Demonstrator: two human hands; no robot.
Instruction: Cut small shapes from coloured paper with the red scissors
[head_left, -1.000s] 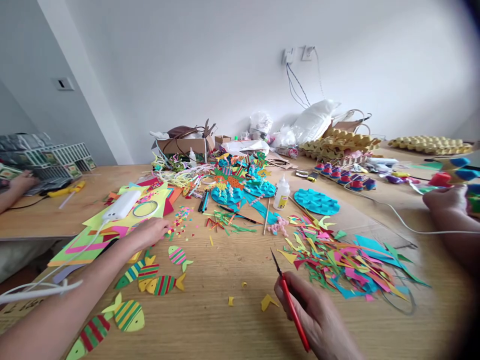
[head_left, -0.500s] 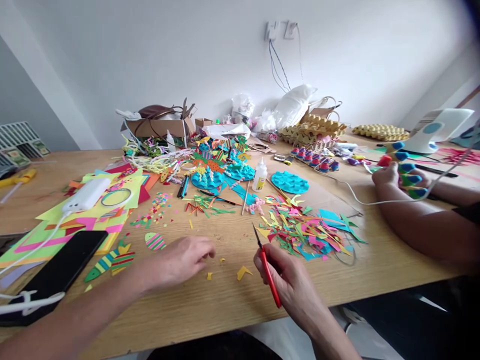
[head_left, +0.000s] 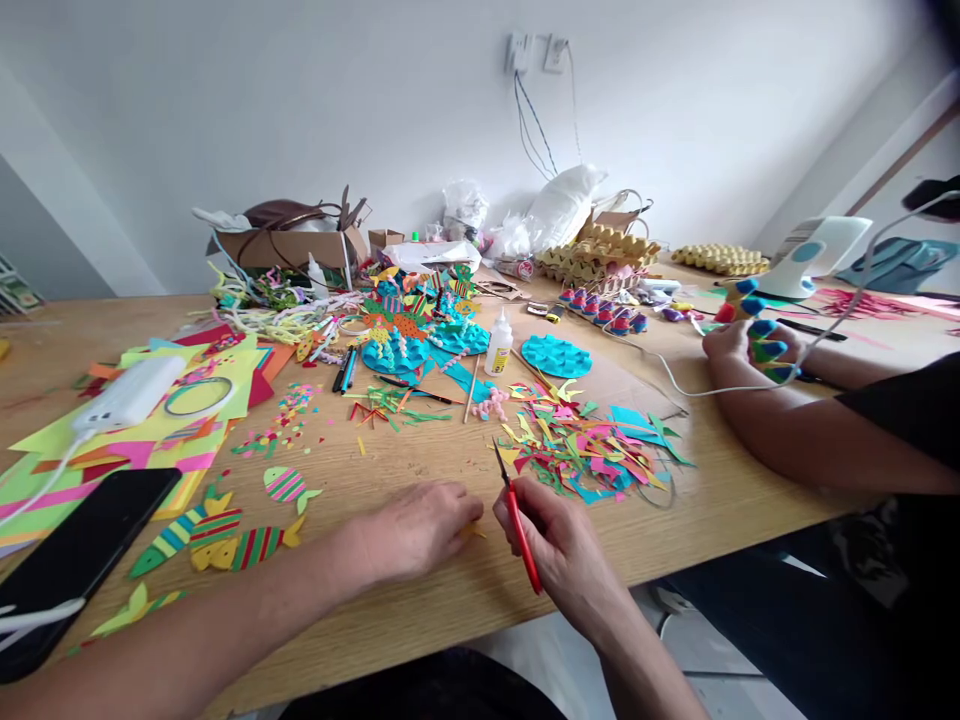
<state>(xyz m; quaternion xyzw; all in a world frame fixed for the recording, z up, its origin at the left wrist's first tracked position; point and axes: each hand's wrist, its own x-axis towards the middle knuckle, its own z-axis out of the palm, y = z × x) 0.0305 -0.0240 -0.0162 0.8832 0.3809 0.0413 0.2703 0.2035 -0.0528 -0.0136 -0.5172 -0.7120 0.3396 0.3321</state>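
My right hand (head_left: 559, 545) is closed round red-handled scissors (head_left: 516, 515), blades pointing up and away over the wooden table (head_left: 420, 460). My left hand (head_left: 420, 530) lies palm down just left of it, fingers curled over a small yellow paper scrap (head_left: 474, 530) at its fingertips. Whether it grips the scrap I cannot make out. Striped paper fish (head_left: 225, 540) lie to the left, and a heap of coloured paper offcuts (head_left: 585, 450) lies just beyond the scissors.
A black phone (head_left: 75, 560) and a white power bank (head_left: 127, 395) on coloured sheets sit at left. Glue bottle (head_left: 499, 345), blue craft pieces (head_left: 555, 355), pens and a cardboard box (head_left: 285, 245) lie farther back. Another person's arm (head_left: 810, 440) rests at right.
My left hand came from the far left by the paper fish to the yellow scrap beside the scissors. The view swung right and pulled back; my right hand kept the scissors.
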